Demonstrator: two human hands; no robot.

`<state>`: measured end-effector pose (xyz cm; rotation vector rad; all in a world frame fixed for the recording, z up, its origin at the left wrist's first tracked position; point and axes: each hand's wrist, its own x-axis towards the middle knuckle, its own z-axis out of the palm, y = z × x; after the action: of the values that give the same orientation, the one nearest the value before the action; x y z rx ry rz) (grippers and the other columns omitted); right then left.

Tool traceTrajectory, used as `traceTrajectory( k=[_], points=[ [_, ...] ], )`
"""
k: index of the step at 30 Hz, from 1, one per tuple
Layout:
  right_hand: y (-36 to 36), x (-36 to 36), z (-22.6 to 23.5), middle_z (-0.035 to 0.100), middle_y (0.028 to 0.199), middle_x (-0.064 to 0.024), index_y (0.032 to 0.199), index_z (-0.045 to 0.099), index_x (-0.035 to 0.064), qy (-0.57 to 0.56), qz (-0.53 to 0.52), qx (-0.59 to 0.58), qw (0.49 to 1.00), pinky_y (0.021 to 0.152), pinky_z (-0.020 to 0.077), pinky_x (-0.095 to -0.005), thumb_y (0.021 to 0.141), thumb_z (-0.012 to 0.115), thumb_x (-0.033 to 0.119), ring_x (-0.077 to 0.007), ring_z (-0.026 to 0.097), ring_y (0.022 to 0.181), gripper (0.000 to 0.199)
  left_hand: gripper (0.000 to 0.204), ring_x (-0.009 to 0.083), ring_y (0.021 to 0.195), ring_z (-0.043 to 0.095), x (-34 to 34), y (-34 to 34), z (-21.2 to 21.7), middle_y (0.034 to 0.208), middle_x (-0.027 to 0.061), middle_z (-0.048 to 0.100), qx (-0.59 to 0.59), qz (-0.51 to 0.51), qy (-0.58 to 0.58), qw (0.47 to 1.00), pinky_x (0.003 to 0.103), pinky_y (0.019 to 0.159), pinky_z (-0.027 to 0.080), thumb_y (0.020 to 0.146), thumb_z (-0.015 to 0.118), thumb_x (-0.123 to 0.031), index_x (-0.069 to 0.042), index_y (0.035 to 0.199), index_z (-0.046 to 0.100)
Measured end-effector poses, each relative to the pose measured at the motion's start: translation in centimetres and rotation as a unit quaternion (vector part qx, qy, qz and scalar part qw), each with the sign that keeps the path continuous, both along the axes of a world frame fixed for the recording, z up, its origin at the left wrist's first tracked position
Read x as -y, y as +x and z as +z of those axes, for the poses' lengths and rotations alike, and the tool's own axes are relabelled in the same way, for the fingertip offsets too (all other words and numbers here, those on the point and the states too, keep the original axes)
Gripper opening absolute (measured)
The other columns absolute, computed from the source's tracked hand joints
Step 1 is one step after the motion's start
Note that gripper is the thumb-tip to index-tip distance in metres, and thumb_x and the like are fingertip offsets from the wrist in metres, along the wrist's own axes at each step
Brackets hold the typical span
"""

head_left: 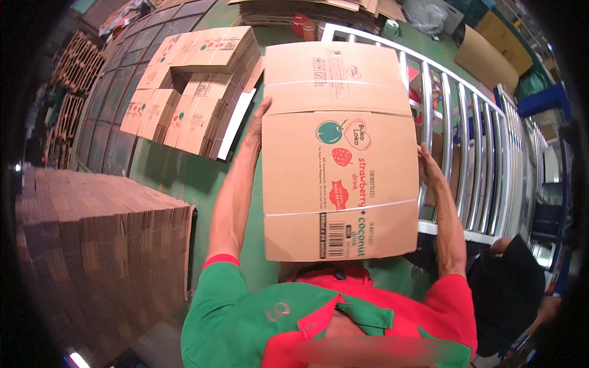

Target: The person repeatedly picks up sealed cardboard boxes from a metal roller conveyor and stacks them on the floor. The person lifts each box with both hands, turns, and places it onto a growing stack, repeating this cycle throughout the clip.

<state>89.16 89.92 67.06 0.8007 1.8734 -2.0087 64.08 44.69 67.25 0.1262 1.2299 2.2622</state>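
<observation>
A large bundle of flattened cardboard cartons (294, 178), printed with red and green fruit pictures, is held up in front of my chest. Two white straps cross it from side to side. My left hand (260, 118) grips its left edge with the fingers mostly hidden behind it. Lower on the right edge, my right hand (428, 164) is closed around the side, its fingertips partly out of sight. Beyond my left hand lie strapped stacks of similar folded cartons (199, 119), arranged around a gap.
A metal roller conveyor (461, 135) runs along the right. At lower right a person in black (506, 294) is close to my right arm. A tall stack of flat cardboard (116, 245) stands at lower left. Brown cardboard sheets (494, 58) lean at the far right.
</observation>
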Motion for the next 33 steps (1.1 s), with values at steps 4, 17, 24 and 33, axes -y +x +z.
traceTrajectory(
  k=[4,17,24,33],
  points=[
    [-3.6,2.2,-0.8,0.062,0.126,-0.0108,0.139,0.05,0.0056,-0.067,-0.025,0.009,0.997,0.095,0.0496,-0.036,0.082,0.063,0.069,-0.0205,0.061,0.111,0.086,0.068,0.0257,0.119,0.058,-0.3,0.0,1.9,0.136,0.0169,0.055,0.021,-0.021,0.003,1.0,0.037,0.097,0.052,0.094,0.058,-0.044,-0.002,0.144,0.041],
    [5.4,2.7,14.6,0.057,0.135,-0.0135,0.141,0.047,0.0036,-0.007,-0.152,-0.378,0.913,0.102,0.0458,-0.0384,0.095,0.055,0.052,-0.0249,0.057,0.122,0.067,0.062,0.0261,0.099,0.064,-2.5,-0.1,21.9,0.114,0.0153,0.064,-0.158,0.123,0.006,0.98,0.039,0.084,0.053,0.085,0.065,-0.047,-0.001,0.127,0.056],
    [5.7,-3.3,21.1,0.054,0.14,-0.0128,0.146,0.038,0.0037,-0.033,-0.228,-0.638,0.735,0.103,0.0453,-0.0419,0.098,0.053,0.049,-0.0282,0.055,0.124,0.067,0.067,0.0294,0.11,0.059,-1.1,2.5,33.6,0.119,0.0137,0.06,-0.391,0.243,-0.008,0.888,0.043,0.092,0.049,0.086,0.063,-0.052,-0.004,0.131,0.052],
    [9.3,0.7,8.1,0.051,0.141,-0.0125,0.147,0.037,0.005,-0.057,-0.445,-0.508,0.735,0.103,0.0453,-0.0441,0.098,0.05,0.053,-0.029,0.054,0.125,0.07,0.069,0.0213,0.125,0.046,-1.3,0.9,9.3,0.133,0.005,0.05,-0.331,0.08,0.046,0.939,0.044,0.104,0.04,0.092,0.051,-0.062,-0.011,0.139,0.045]
  ],
)
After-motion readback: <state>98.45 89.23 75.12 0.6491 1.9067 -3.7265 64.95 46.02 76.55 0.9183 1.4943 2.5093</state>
